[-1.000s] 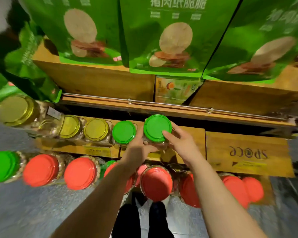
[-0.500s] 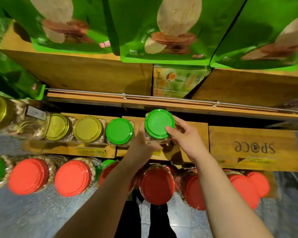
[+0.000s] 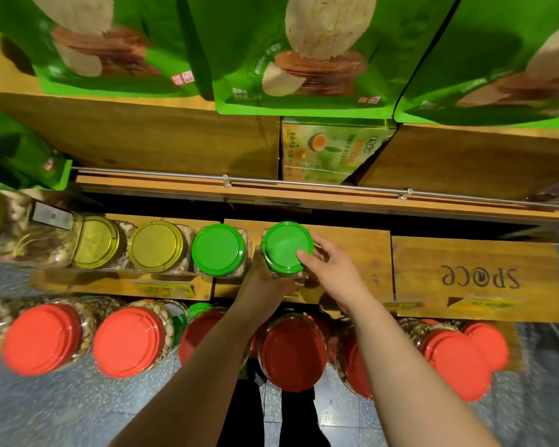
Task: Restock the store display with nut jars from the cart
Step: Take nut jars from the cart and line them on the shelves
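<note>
**Green-lidded jar going onto the wooden step, with tight neighbours on one side**

Starting at the left, we have two yellow-lidded jars (image 3: 128, 245) and then a shelved green-lidded jar (image 3: 219, 250) in a row on the wooden step (image 3: 352, 250). If we push our jar leftward while settling it, it could knock that green neighbour into the yellow ones. Next comes our left hand (image 3: 265, 282), wrapped round the clear body of the held jar (image 3: 286, 247) from below; how firmly it grips we cannot quite tell, since the lid hides the fingers. The jar looks to be over the step, just beside the shelved one, but whether its base has touched down is unclear. Our right hand (image 3: 331, 269) curls round the lid's right edge, thumb on top. Letting go too early could tip the jar forward onto the red-lidded jars (image 3: 292, 353) on the tier below. Further right the step is bare wood up to the "SPACE" crate (image 3: 478, 279), so drift that way costs us least
</note>
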Motion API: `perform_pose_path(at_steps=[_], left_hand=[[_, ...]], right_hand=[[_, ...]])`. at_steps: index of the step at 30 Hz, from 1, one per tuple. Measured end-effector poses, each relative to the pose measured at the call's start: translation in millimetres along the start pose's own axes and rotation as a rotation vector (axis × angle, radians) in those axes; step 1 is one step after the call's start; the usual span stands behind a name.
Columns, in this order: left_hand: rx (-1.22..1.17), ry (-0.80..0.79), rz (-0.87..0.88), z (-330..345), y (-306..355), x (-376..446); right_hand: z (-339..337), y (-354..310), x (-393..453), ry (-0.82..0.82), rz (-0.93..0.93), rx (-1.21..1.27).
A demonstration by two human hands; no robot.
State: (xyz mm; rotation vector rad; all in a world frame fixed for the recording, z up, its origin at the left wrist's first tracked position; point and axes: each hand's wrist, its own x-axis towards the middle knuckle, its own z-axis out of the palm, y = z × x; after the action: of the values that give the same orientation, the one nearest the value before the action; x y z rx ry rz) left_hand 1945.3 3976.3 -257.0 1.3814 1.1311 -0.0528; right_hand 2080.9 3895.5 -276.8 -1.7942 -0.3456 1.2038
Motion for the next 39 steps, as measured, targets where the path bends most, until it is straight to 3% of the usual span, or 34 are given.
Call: perform_pose_path(at_steps=[18, 24, 30, 36, 39], left_hand=[[0.044, 0.07, -0.074, -6.8, 6.1, -13.1], [0.143, 0.063, 0.07, -12.6, 21.8, -30.9], [0.161, 0.086, -0.023, -32.1, 51.4, -61.1], [0.274, 0.101, 0.075, -40.1, 89.6, -110.6], [0.387, 0.097, 0.204, -38.8, 114.5, -134.6]], right_hand=[[15.1, -0.6, -10.6, 0.031, 0.039, -0.081], [15.8, -9.8, -16.9, 0.077, 0.008, -0.294], [4.9, -34.1, -45.0, 0.17, -0.001, -0.362], [-24.2, -70.6, -102.5, 0.219, -0.048, -0.386], [-40.3, -96.0, -142.4, 0.253, -0.102, -0.415]])
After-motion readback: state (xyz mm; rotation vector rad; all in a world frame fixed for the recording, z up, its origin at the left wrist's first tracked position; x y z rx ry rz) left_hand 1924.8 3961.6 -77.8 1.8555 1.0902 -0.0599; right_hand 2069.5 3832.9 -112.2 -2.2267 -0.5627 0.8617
